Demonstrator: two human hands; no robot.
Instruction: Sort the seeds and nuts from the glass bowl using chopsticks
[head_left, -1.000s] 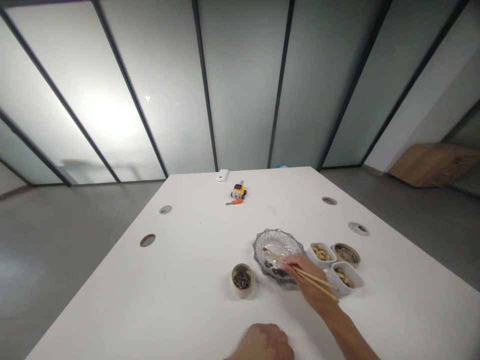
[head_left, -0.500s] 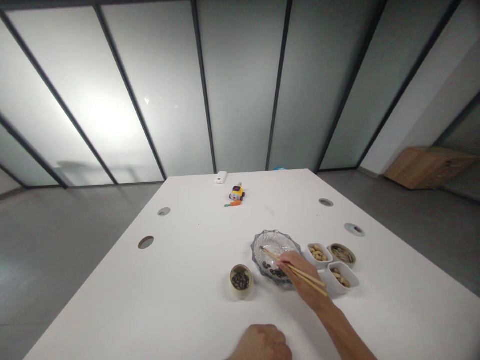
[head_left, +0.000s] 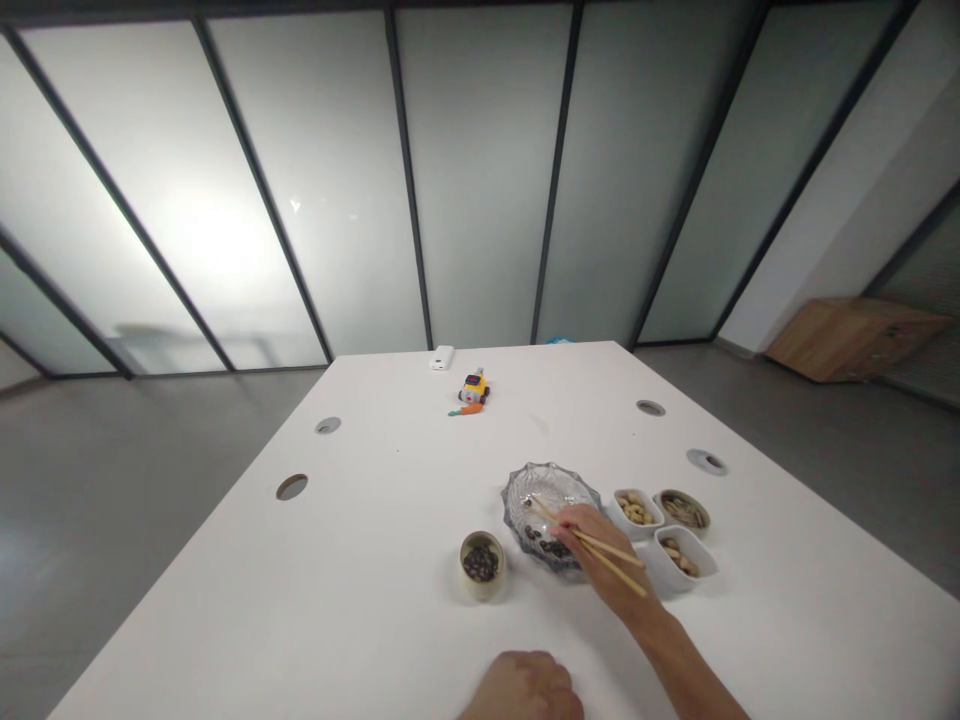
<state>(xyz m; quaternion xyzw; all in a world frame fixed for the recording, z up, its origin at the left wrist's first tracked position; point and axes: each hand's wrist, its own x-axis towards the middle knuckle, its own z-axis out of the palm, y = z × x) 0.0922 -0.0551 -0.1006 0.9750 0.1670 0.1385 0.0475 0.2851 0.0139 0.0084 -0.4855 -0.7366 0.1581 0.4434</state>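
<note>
My right hand (head_left: pixel 592 550) grips a pair of wooden chopsticks (head_left: pixel 619 571) over a clear glass bowl (head_left: pixel 514 508) with a scalloped rim. The tips point down inside it, close to one small dark seed (head_left: pixel 528 503). More dark seeds (head_left: pixel 551 546) lie along the near side of the bowl. To its left stands a small round cream cup (head_left: pixel 480 592) holding similar dark seeds. At the bottom edge, my left hand (head_left: pixel 525 688) rests closed in a fist on the white table, with nothing visible in it.
Two white dishes (head_left: pixel 701 575) of nuts and a round bowl (head_left: pixel 705 512) of striped seeds stand right of the glass bowl. Farther back lie a toy car (head_left: pixel 474 388), a toy carrot (head_left: pixel 471 409) and a white box (head_left: pixel 442 357). The table has several round holes (head_left: pixel 292 487).
The chopstick tips have shifted slightly right and down inside the bowl, and the tips now look a little apart from the dark seed. My left hand has stayed put.
</note>
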